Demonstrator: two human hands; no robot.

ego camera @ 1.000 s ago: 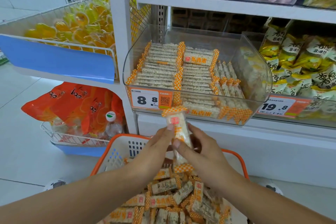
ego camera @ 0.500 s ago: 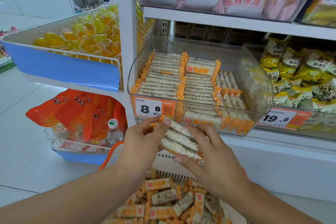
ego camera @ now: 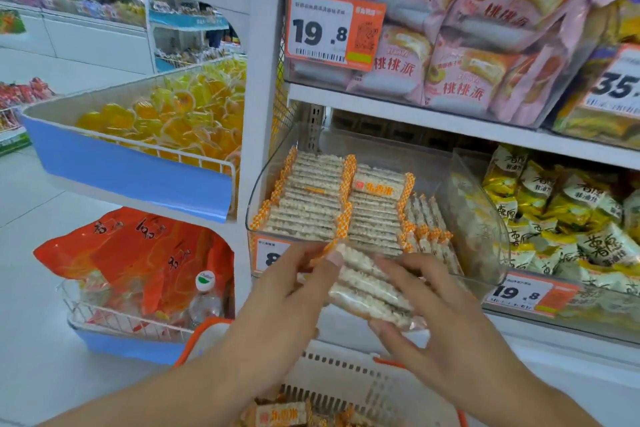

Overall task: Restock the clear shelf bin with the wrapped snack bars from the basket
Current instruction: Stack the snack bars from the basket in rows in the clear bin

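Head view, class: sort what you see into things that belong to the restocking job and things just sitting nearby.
Job: bars held between left hand and right hand; clear bin; basket.

Nearby: pink cake packs; yellow jellies; orange bags; bottle; price tag.

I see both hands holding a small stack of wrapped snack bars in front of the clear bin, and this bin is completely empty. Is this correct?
Not quite. In the head view the left hand and right hand do hold the stack of snack bars in front of the clear bin, but the bin already holds rows of bars.
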